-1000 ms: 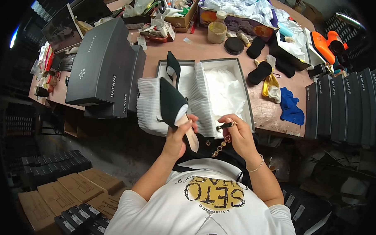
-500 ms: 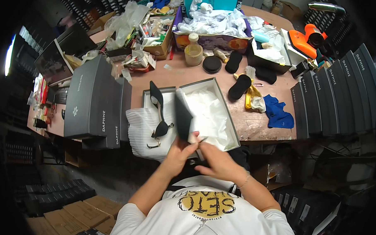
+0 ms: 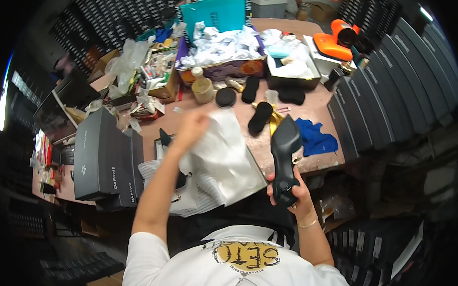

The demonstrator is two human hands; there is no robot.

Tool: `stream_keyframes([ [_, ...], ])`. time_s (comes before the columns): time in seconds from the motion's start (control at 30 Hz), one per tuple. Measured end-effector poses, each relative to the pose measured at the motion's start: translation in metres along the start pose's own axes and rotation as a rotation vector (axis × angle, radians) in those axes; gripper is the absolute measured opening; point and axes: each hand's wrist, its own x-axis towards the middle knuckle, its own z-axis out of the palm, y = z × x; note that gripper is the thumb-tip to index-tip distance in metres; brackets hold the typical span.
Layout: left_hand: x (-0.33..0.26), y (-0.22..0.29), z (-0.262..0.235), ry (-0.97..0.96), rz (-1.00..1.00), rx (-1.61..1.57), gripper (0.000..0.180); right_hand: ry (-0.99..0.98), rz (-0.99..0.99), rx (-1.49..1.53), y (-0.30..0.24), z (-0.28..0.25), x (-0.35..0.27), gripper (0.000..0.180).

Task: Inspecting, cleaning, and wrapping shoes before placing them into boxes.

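A black pointed-toe shoe (image 3: 283, 157) is upright in my right hand (image 3: 303, 195), toe pointing away from me, fingers wrapped round its heel end. My left hand (image 3: 194, 125), smeared by motion, is closed at the upper edge of a white tissue sheet (image 3: 216, 147), which hangs raised over the open shoebox (image 3: 259, 180). A second black shoe (image 3: 182, 179) lies on the left side of the box, mostly covered by my left forearm. Striped white wrapping (image 3: 199, 205) spills over the box's near edge.
Grey shoeboxes (image 3: 99, 161) stand at the left, and a row of them (image 3: 361, 110) at the right. Behind are a carton of crumpled paper (image 3: 219, 67), a jar (image 3: 202, 89) and black sponge-like pads (image 3: 260, 118). A blue cloth (image 3: 317, 138) lies by the shoe.
My hands have parted. The right has carried the shoe out of the box area to the right; the left has moved up and left, lifting the tissue. The view has shifted too.
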Motion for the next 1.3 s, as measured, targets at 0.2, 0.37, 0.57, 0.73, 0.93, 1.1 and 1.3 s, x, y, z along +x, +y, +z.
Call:
stream_keyframes([
  [0.2,-0.005,0.074,-0.048,0.144,0.112,-0.329,0.014,-0.130,-0.031,0.353,0.005,-0.004,0.003,0.078],
  [0.37,-0.007,0.058,0.020,0.213,0.042,-0.397,0.013,-0.134,-0.028,0.234,-0.005,0.015,-0.011,0.086],
  [0.57,-0.018,0.103,0.091,0.192,-0.013,-0.543,0.019,-0.283,0.202,-0.105,-0.069,0.051,-0.065,0.101],
  [0.73,-0.041,0.096,0.095,0.331,-0.035,-0.949,0.016,-0.346,0.344,-0.415,-0.062,0.043,-0.040,0.081],
  [0.93,-0.065,0.079,0.046,0.308,0.113,-0.559,0.009,-0.146,0.448,-1.063,-0.035,-0.002,-0.027,0.069],
  [1.1,-0.117,0.132,0.044,0.129,0.312,-0.346,0.021,-0.202,0.444,-0.506,-0.018,0.030,-0.020,0.069],
  [1.3,-0.136,0.144,0.033,0.069,0.543,-0.426,0.030,0.414,0.053,-0.113,0.032,0.029,0.008,0.040],
])
